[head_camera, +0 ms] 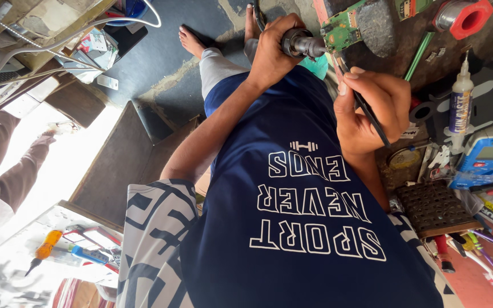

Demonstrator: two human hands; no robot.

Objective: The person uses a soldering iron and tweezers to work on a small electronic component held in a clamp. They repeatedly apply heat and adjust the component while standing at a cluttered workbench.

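Note:
My left hand (pixel 272 51) is shut around a dark cylindrical tool (pixel 302 43) whose metal nozzle points at a small green circuit board (pixel 342 28). The board lies at the near edge of a dark workbench (pixel 395 40). My right hand (pixel 372 105) pinches a thin black tool (pixel 372 117), like tweezers or a probe, with its tip up by the board's lower edge. Both hands sit above my navy printed shirt (pixel 298 217); my bare feet (pixel 192 41) show on the floor beyond.
On the bench at the right lie a red solder spool (pixel 468 17), a white nozzle bottle (pixel 461 102), a blue multimeter (pixel 486 157), a dark perforated pad (pixel 435 208) and toothbrushes (pixel 489 262). Another person's sleeve (pixel 1 165) and an orange-handled screwdriver (pixel 44 248) are at the left.

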